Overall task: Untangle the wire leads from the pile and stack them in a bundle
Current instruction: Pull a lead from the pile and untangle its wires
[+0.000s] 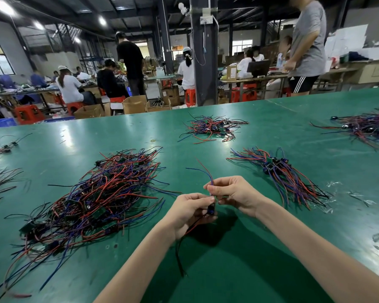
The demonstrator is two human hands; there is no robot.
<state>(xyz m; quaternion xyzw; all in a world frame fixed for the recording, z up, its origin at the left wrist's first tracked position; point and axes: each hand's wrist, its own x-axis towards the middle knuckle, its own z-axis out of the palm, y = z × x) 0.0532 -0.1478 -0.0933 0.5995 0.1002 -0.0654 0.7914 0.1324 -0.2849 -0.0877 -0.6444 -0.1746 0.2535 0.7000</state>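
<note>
Over the green table (219,272), the left hand (189,214) curls round a wire lead (211,210) at its dark end while the right hand (235,195) pinches its blue strand, beside the tangled pile (92,200).

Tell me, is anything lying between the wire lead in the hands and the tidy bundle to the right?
Nothing visible does. Left hand and right hand hold the wire lead over the green table; the bundle lies to its right, the tangled pile on the left.

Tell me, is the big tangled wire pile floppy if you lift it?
Probably floppy: the held lead droops below the left hand. The tangled pile would likely lift as a clump, since its wires cross everywhere.
</note>
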